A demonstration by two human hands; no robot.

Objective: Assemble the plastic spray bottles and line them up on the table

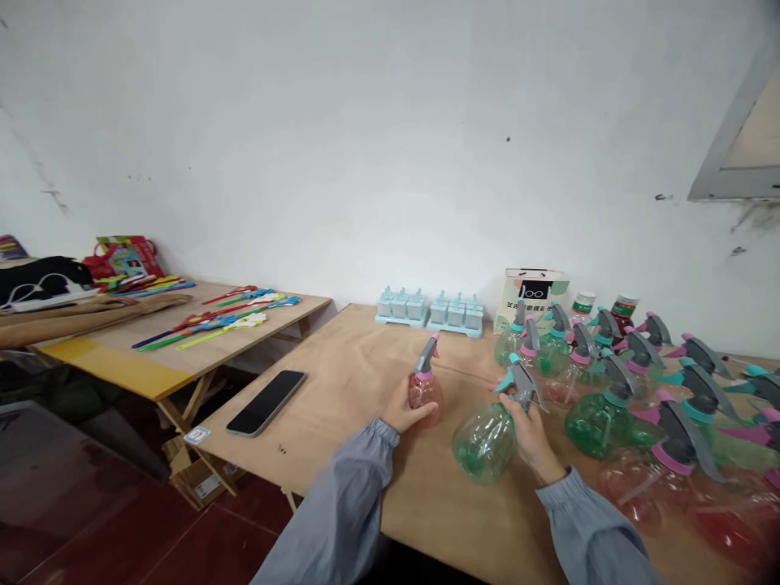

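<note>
1. A pink spray bottle (435,392) is upright between the tabletop's (332,366) front and back edges, the left hand's (403,406) fingers curled around it.
2. The right hand's (529,431) fingers wrap a tilted green bottle's (483,445) neck, best gripped firmly.
3. Clustered bottles (597,424) toward the right edge deserve clearance.

Gap between phone (266,402) and left hand (405,409); spray bottles (600,422) crowd right
</note>
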